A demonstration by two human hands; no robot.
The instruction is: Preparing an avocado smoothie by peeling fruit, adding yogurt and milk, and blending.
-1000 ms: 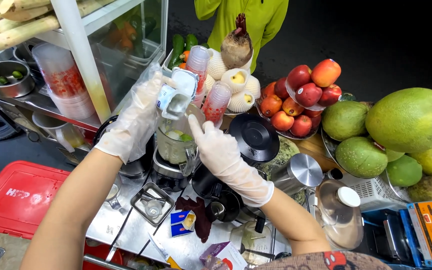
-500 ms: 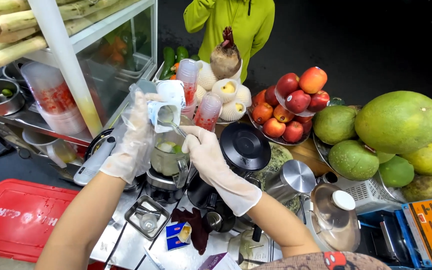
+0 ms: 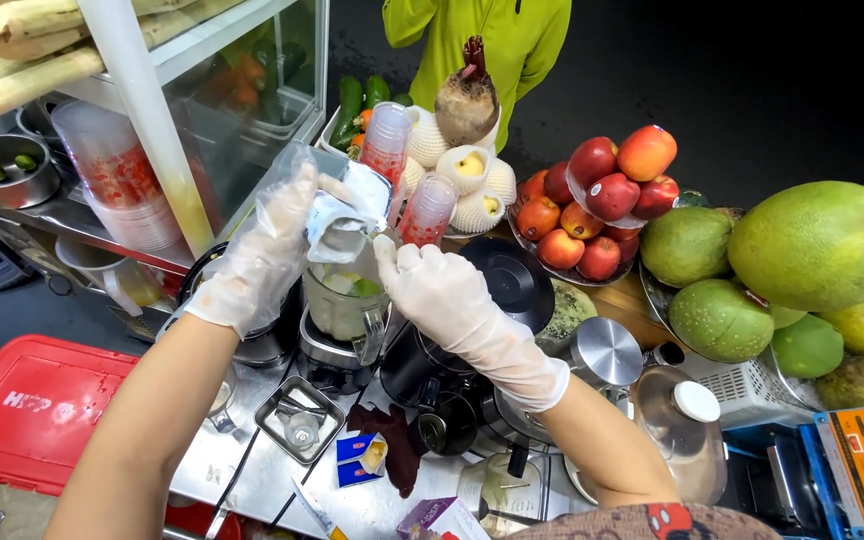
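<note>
My left hand (image 3: 270, 252), in a thin clear glove, holds a small opened can (image 3: 348, 212) tilted mouth-down over a blender jar (image 3: 344, 302). The jar holds pale and green pieces and sits on its base on the steel counter (image 3: 262, 478). My right hand (image 3: 444, 297), in a white glove, is pressed against the jar's right rim. Its fingertips reach up to the can's lower edge. Its back faces me, so the palm side is hidden.
A black blender lid (image 3: 514, 280) and dark blender bases stand right of the jar. Behind are stacked plastic cups (image 3: 388, 148), wrapped fruit, red apples (image 3: 602, 205) and large green pomelos (image 3: 812, 245). A person in a yellow-green top (image 3: 492, 40) stands across. A red crate (image 3: 37, 410) lies at the left.
The can has come down slightly closer to the jar's mouth, with both hands following it. The view has shifted a little.
</note>
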